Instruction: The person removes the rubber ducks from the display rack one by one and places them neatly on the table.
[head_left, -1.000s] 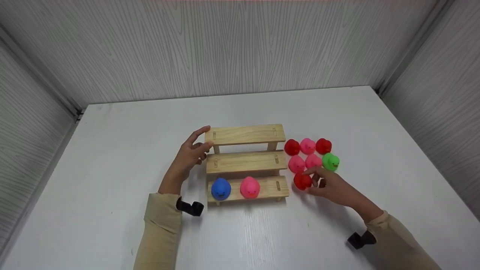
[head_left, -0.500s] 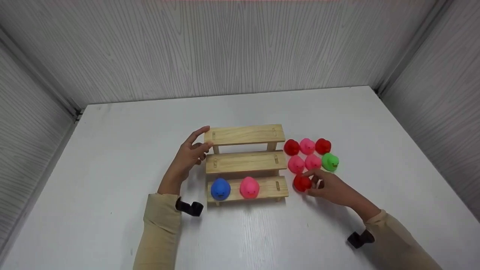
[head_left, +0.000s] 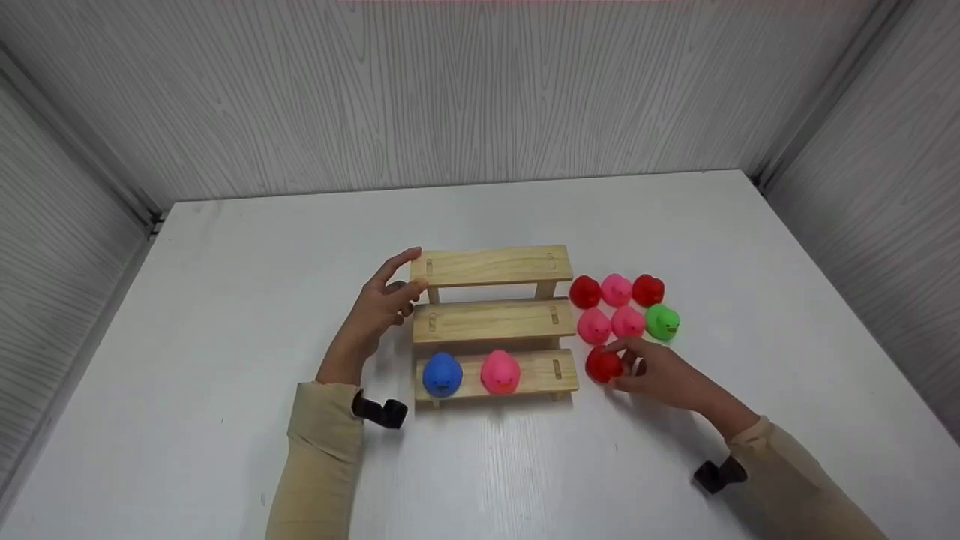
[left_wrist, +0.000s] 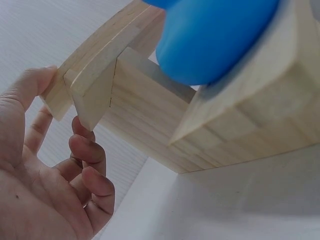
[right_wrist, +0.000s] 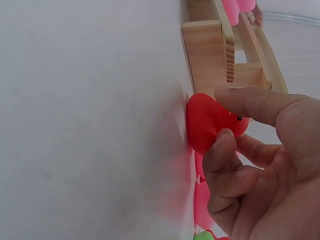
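Note:
My left hand [head_left: 377, 306] grips the left end of the top step of a three-step wooden display stand [head_left: 491, 321], thumb and index finger at its two edges. In the left wrist view the other fingers curl beside the stand's side. My right hand [head_left: 664, 373] pinches a red rubber duck [head_left: 601, 365] between thumb and fingers, at the stand's lower right. The right wrist view shows that duck [right_wrist: 201, 122] low at the white tabletop, its black eye toward the palm. On the bottom step sit a blue rubber duck [head_left: 442, 375] and a pink rubber duck [head_left: 499, 372].
Right of the stand, more ducks stand close together: red ones [head_left: 585, 292], pink ones [head_left: 616, 289] and a green one [head_left: 662, 322]. The white table [head_left: 480, 472] ends at a grey wood-grain wall [head_left: 465, 97] behind, with panels at both sides.
The head view has shifted slightly. Within it the red duck has moved a little toward the front in my right hand's pinch; my left hand keeps its hold on the stand.

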